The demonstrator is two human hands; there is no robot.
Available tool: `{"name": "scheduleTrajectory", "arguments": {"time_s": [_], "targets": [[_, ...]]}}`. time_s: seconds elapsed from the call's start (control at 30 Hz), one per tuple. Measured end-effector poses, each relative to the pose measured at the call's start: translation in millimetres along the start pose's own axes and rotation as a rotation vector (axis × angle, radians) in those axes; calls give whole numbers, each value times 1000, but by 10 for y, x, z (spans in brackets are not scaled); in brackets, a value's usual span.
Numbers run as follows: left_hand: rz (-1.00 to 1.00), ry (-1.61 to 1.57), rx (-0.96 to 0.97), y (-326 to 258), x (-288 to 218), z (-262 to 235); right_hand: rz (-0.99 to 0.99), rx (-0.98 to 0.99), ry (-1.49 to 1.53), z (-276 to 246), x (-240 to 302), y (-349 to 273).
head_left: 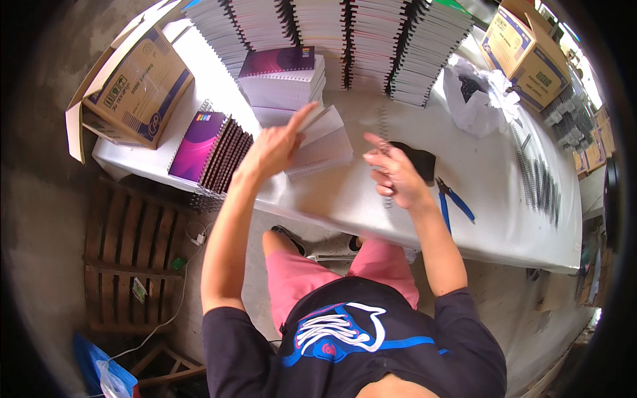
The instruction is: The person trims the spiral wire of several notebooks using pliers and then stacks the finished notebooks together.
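My left hand (275,147) is at the loose stack of white pages (322,149) near the table's front, its index finger stretched out and the other fingers partly bent. Nothing shows in its grip. To its right, my right hand (397,174) has its fingers bent around a thin spiral binding coil (383,123), whose ends stick out above and below the hand. A black flat piece (417,162) lies just beyond that hand. Blue-handled pliers (455,202) rest beside my right wrist.
Tall stacks of spiral-bound books (318,36) line the back. A purple-covered pile (282,76) and purple notebooks (206,149) stand left. Open cartons (142,86) flank the table (491,179). A plastic bag (471,99) and several loose coils (539,179) lie right.
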State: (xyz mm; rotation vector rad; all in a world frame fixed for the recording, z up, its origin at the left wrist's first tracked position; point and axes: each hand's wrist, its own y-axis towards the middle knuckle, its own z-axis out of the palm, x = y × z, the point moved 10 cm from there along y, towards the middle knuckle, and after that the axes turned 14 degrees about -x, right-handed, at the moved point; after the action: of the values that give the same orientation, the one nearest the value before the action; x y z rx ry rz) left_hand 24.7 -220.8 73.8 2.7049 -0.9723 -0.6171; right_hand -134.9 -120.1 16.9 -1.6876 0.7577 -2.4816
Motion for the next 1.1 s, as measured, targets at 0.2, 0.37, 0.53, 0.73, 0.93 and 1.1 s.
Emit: {"name": "scheduleTrajectory", "arguments": {"time_s": [0.2, 0.37, 0.53, 0.73, 0.93, 1.1], "targets": [[258, 124, -48, -301, -267, 102, 63, 119, -64, 377, -289, 77], [164, -14, -137, -245, -300, -50, 110, 145, 240, 309, -135, 109], [150, -242, -190, -144, -113, -102, 68, 195, 202, 357, -27, 159], [-1, -302, -46, -24, 66, -41, 61, 197, 177, 382, 46, 164], [-42, -189, 47, -6, 43, -24, 45, 157, 76, 321, 12, 169], [45, -276, -25, 9, 13, -68, 4, 113, -51, 235, -41, 206]]}}
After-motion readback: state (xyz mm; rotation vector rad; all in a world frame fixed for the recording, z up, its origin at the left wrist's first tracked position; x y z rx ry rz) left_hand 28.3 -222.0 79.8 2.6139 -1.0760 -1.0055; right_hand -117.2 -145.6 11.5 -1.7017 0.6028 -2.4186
